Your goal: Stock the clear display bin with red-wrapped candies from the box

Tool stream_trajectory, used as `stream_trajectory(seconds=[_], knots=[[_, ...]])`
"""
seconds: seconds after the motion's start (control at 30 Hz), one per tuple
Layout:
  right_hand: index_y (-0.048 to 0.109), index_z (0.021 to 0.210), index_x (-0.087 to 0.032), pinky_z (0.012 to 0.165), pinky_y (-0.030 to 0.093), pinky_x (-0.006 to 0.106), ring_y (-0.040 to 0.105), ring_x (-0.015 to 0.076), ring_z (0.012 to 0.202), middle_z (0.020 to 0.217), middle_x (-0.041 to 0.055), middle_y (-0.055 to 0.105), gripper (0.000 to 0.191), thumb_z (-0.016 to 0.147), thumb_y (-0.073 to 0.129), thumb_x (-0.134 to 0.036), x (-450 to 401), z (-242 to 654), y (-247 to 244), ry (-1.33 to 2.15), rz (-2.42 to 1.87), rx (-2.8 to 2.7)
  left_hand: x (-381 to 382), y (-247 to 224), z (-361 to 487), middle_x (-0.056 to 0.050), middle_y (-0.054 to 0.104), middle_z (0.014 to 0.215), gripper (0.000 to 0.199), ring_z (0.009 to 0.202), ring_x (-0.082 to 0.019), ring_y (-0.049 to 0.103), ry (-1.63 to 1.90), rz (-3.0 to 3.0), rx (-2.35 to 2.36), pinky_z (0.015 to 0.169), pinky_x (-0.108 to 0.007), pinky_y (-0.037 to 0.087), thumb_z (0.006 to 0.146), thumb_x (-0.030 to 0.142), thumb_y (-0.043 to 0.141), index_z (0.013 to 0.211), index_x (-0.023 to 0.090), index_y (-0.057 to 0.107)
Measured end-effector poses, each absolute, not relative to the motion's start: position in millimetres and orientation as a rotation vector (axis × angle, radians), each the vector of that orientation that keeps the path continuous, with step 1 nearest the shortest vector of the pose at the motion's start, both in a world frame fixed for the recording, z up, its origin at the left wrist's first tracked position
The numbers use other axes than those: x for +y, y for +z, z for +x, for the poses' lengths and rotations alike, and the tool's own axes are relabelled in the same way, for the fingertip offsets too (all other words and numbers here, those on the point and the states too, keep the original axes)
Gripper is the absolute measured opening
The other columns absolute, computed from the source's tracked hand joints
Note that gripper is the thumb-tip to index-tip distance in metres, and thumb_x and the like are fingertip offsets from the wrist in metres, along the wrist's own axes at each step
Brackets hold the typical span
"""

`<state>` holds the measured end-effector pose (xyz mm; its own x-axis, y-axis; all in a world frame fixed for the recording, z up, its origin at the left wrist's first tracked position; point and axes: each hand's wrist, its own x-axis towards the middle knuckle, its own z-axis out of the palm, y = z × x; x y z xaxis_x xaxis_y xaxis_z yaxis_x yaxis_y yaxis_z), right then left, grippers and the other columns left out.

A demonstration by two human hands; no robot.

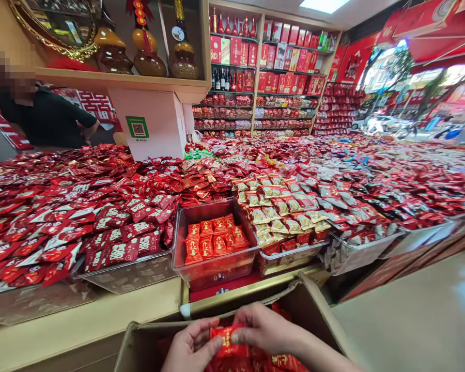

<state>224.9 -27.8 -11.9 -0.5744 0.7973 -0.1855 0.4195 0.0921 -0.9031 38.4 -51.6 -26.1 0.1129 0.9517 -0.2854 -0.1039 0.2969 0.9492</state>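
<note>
My left hand (pixel 191 347) and my right hand (pixel 264 326) meet over an open cardboard box (pixel 318 305). Between their fingers and thumbs they pinch a small shiny red candy packet (pixel 227 338) with gold print; whether more than one is held I cannot make out. Similar red packets (pixel 289 362) lie loose in the box below. Just beyond the box, a clear plastic bin (pixel 217 271) is partly filled with rows of upright red packets (pixel 207 247) of a like look.
Heaped bins of dark red packets (pixel 120 240) stand to the left. Gold-and-white packets (pixel 282 206) fill the bin on the right. A white pillar with a QR sign (pixel 137 127) rises behind. A person (pixel 48 116) stands at the back left. Stocked shelves (pixel 260 67) line the far wall.
</note>
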Motion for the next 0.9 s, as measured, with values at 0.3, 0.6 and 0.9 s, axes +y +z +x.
stream_trajectory(seconds=[0.3,0.6,0.9], knots=[[0.052,0.069,-0.011,0.048,0.031,0.018,0.041,0.0065,0.05,0.054,-0.0021,0.047,0.038,0.077,0.042,-0.048,-28.4,219.1,-12.0,1.601,-1.145,-1.735,-50.5,-13.4,39.0,-0.001,0.07,0.072,0.03,0.068,-0.015,0.063,1.063,0.737,1.227,0.058,-0.02,0.048,0.058,0.032,0.071,0.083,0.017,0.065],[0.058,0.083,-0.013,0.05,0.039,0.019,0.056,0.011,0.054,0.059,0.0023,0.058,0.036,0.082,0.037,-0.042,-34.7,217.9,-8.3,1.389,-1.101,-1.983,-51.1,-6.9,32.5,-0.005,0.068,0.08,0.042,0.065,-0.016,0.062,0.848,0.637,1.166,0.052,-0.021,0.044,0.064,0.049,0.06,0.093,0.017,0.059],[0.062,0.093,-0.017,0.074,0.04,0.024,0.054,0.0135,0.084,0.091,0.0063,0.06,0.028,0.073,0.055,-0.035,-37.2,223.4,9.1,1.385,-0.74,-2.044,-60.5,1.1,30.9,-0.006,0.065,0.078,0.053,0.066,-0.014,0.059,0.51,0.737,0.782,0.057,-0.02,0.04,0.062,0.038,0.068,0.107,0.018,0.052]])
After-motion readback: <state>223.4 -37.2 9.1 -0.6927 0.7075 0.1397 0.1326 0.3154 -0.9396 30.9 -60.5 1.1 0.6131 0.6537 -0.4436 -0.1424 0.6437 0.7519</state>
